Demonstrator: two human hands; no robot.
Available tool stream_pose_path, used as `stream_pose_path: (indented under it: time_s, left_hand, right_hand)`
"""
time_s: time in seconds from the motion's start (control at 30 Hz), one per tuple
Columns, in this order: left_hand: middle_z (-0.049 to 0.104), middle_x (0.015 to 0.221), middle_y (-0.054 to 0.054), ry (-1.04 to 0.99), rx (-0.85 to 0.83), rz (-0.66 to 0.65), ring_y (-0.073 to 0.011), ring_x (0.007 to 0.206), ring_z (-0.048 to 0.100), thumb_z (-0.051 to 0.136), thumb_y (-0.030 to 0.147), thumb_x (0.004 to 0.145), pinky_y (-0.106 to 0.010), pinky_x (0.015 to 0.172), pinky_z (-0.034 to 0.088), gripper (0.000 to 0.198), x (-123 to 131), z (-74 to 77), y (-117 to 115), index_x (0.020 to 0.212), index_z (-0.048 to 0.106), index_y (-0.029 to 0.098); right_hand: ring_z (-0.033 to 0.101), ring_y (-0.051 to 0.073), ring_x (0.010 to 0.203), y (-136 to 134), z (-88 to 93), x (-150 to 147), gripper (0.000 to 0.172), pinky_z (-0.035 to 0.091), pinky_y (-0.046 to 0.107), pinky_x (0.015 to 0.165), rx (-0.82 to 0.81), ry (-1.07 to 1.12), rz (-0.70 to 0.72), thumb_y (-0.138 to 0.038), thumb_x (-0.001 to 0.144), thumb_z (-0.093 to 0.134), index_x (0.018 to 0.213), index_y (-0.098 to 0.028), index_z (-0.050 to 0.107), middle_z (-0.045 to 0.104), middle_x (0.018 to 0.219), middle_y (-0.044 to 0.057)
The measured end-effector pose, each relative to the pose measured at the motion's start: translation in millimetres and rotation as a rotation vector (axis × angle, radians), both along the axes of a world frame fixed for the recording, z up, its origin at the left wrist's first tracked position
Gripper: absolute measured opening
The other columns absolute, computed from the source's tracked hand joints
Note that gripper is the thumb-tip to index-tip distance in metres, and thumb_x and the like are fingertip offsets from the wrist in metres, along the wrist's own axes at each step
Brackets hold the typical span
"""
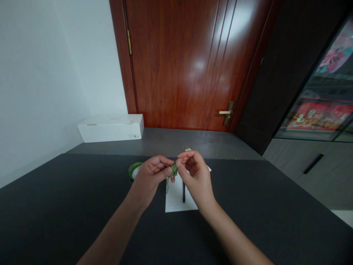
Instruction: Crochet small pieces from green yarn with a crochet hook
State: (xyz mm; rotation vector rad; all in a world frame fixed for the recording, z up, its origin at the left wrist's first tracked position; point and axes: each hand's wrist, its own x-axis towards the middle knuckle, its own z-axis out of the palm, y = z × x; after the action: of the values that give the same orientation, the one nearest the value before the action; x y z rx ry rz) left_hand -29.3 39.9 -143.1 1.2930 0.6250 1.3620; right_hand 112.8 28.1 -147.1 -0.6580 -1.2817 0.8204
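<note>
Both my hands meet above a dark table [68, 206]. My left hand [150, 176] and my right hand [194, 173] each pinch a small green knitted piece [174, 170] between fingertips, with a green strand hanging below it. Under the hands lies a white sheet of paper [175, 198] with a dark thin crochet hook [183, 193] on it. A green ball of yarn [134, 171] sits just left of my left hand, partly hidden by it.
A white flat box [111, 127] lies on the grey floor by the white wall. A closed reddish wooden door [190, 62] with a brass handle [226, 112] stands behind. A dark cabinet with colourful pictures [317, 116] is at right.
</note>
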Motion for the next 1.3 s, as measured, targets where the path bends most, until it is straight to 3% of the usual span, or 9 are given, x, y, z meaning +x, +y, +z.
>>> stream_pose_path:
  time_s: [0.37,0.5,0.6,0.7,0.9,1.3]
  left_hand:
    - [0.071,0.065,-0.002,0.002,0.012,0.029,-0.0146,0.056,0.064,0.080,0.015,0.072,-0.026,0.057,0.051,0.012,0,4.6,-3,0.079,0.070,0.013]
    - [0.071,0.066,-0.002,-0.021,0.021,0.063,-0.0148,0.058,0.065,0.081,0.014,0.071,-0.026,0.058,0.050,0.014,-2,7.2,-3,0.081,0.071,0.014]
    - [0.071,0.067,-0.002,-0.058,0.037,0.046,-0.0152,0.059,0.065,0.083,0.017,0.071,-0.027,0.058,0.051,0.016,-5,8.1,-2,0.081,0.071,0.014]
    - [0.071,0.068,-0.002,-0.081,0.047,0.037,-0.0151,0.060,0.065,0.085,0.019,0.071,-0.027,0.060,0.051,0.017,-6,8.5,-1,0.081,0.072,0.015]
    - [0.071,0.068,-0.002,-0.107,0.025,0.026,-0.0136,0.060,0.064,0.086,0.018,0.069,-0.025,0.060,0.051,0.017,-3,7.6,-1,0.081,0.074,0.014]
    - [0.071,0.066,-0.002,-0.109,-0.008,-0.066,-0.0140,0.059,0.065,0.084,0.018,0.072,-0.026,0.060,0.051,0.014,1,6.3,-3,0.079,0.073,0.014]
  right_hand:
    - [0.064,0.016,0.083,0,2.1,1,0.023,0.052,0.030,0.078,-0.084,0.078,0.082,-0.035,0.082,0.078,0.097,-0.023,0.066,0.066,0.088,0.002]
    - [0.065,0.017,0.086,5,0.9,7,0.024,0.050,0.030,0.077,-0.176,0.144,0.010,-0.041,0.082,0.074,0.095,-0.022,0.069,0.069,0.093,0.003]
    - [0.059,0.013,0.071,11,-2.1,14,0.024,0.044,0.027,0.064,-0.275,0.152,0.016,-0.042,0.079,0.075,0.088,-0.019,0.072,0.068,0.082,0.002]
    - [0.048,0.009,0.057,13,-2.8,16,0.024,0.037,0.024,0.056,-0.333,0.121,0.169,-0.039,0.075,0.078,0.088,-0.019,0.074,0.065,0.070,-0.002]
    - [0.062,0.011,0.069,5,-0.8,4,0.026,0.049,0.026,0.069,-0.191,0.207,0.268,-0.030,0.069,0.087,0.091,-0.023,0.076,0.069,0.077,-0.003]
    - [0.061,0.011,0.055,1,-1.3,-5,0.014,0.049,0.027,0.058,-0.103,0.319,0.315,-0.029,0.080,0.081,0.083,-0.022,0.069,0.067,0.069,-0.004]
